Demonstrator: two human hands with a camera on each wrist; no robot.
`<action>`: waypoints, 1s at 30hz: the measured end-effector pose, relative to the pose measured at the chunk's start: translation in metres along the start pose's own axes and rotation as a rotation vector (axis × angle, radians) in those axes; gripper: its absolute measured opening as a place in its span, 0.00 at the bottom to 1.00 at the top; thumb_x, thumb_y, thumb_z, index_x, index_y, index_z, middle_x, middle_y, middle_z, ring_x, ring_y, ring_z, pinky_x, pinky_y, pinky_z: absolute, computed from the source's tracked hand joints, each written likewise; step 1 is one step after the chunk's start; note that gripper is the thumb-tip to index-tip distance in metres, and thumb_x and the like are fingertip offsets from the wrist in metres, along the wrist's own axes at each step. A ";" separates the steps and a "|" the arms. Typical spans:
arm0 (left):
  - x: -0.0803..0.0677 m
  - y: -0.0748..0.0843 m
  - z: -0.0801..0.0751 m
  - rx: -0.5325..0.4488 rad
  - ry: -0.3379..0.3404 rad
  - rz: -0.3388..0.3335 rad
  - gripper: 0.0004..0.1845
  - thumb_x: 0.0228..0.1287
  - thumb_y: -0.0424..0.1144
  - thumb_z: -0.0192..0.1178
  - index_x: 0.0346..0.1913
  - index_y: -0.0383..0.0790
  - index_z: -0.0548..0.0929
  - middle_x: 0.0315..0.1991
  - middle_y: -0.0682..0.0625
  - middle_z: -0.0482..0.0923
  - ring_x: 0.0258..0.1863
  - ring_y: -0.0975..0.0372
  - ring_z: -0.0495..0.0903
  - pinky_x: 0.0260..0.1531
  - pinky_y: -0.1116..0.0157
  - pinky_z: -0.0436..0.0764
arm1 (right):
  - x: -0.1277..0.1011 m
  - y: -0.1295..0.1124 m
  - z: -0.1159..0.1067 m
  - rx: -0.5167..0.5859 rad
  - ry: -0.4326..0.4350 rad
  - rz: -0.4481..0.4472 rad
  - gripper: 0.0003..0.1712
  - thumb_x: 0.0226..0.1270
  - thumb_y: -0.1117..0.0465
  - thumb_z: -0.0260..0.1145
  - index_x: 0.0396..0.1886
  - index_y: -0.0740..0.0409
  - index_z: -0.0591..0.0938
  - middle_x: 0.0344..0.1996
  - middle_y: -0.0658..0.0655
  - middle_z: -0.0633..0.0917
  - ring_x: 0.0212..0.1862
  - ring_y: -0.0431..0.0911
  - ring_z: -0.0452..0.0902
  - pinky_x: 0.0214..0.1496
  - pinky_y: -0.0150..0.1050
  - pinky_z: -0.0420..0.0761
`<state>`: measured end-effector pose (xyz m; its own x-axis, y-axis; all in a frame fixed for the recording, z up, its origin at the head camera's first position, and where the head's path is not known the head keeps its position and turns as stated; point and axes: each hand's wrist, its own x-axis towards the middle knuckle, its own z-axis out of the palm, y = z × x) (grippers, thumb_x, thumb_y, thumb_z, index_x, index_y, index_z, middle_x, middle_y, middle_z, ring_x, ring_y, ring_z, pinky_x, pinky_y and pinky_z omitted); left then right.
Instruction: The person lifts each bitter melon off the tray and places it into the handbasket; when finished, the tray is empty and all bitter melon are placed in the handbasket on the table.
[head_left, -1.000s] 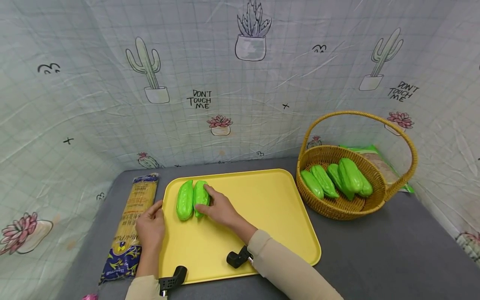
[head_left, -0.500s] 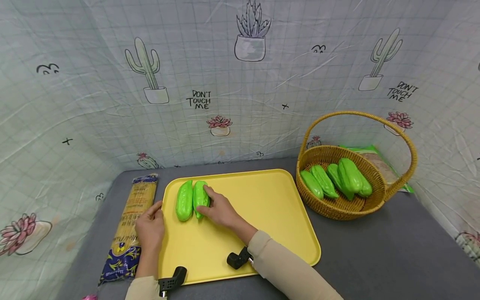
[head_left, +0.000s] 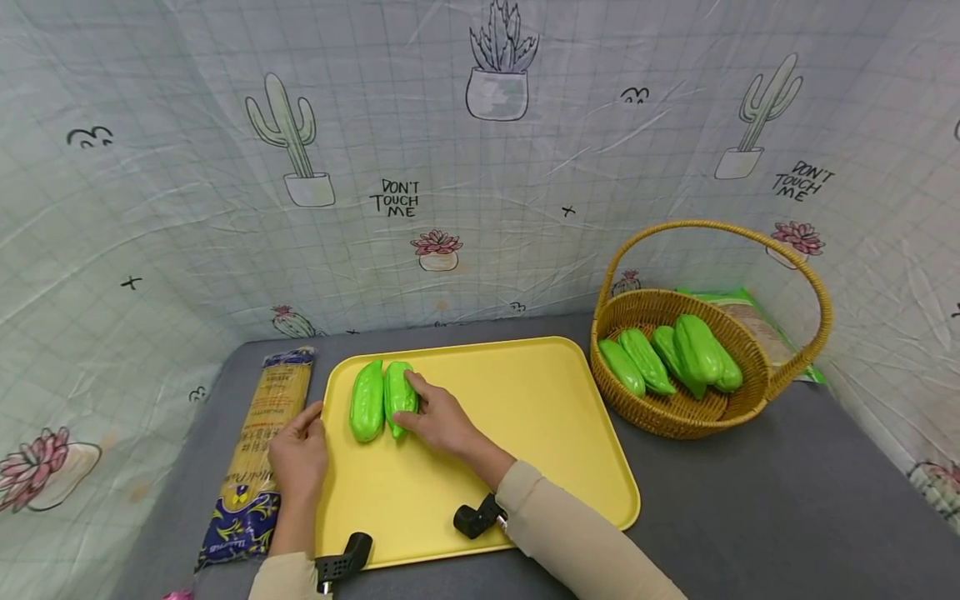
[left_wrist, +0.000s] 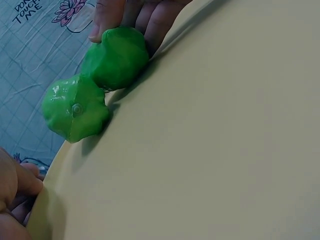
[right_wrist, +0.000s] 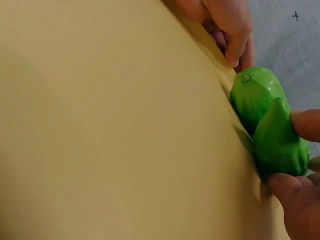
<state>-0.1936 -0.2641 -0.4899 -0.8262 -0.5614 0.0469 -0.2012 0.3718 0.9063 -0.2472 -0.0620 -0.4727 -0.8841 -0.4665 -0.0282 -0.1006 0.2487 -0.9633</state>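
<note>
Two green, ridged bitter melons lie side by side at the left end of the yellow tray [head_left: 517,433]. My right hand [head_left: 442,419] holds the right-hand bitter melon [head_left: 398,392], thumb on its near end and fingers at its far side. The left-hand bitter melon [head_left: 367,402] rests against it, untouched by either hand. My left hand [head_left: 300,454] grips the tray's left rim, with the thumb at the edge in the left wrist view. In the right wrist view the held bitter melon [right_wrist: 280,142] sits on the tray between the right thumb and fingers.
A wicker basket [head_left: 652,421] with a tall handle stands right of the tray, holding several green vegetables. Behind it lies a green-edged packet [head_left: 750,325]. A pack of spaghetti [head_left: 258,442] lies left of the tray. A patterned cloth [head_left: 480,175] hangs behind the table.
Both hands and both bitter melons keep their places on the tray. The whole head view has shifted very slightly.
</note>
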 end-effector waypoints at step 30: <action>0.002 -0.002 0.001 0.016 0.007 0.013 0.19 0.78 0.33 0.50 0.65 0.35 0.81 0.63 0.33 0.79 0.60 0.42 0.82 0.29 0.92 0.64 | -0.012 -0.010 -0.015 0.203 -0.014 -0.009 0.42 0.75 0.66 0.62 0.82 0.57 0.54 0.81 0.63 0.58 0.78 0.55 0.62 0.71 0.44 0.75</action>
<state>-0.1954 -0.2658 -0.4922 -0.8253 -0.5614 0.0612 -0.1991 0.3906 0.8988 -0.2423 -0.0457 -0.4582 -0.8768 -0.4803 -0.0219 -0.0128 0.0687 -0.9976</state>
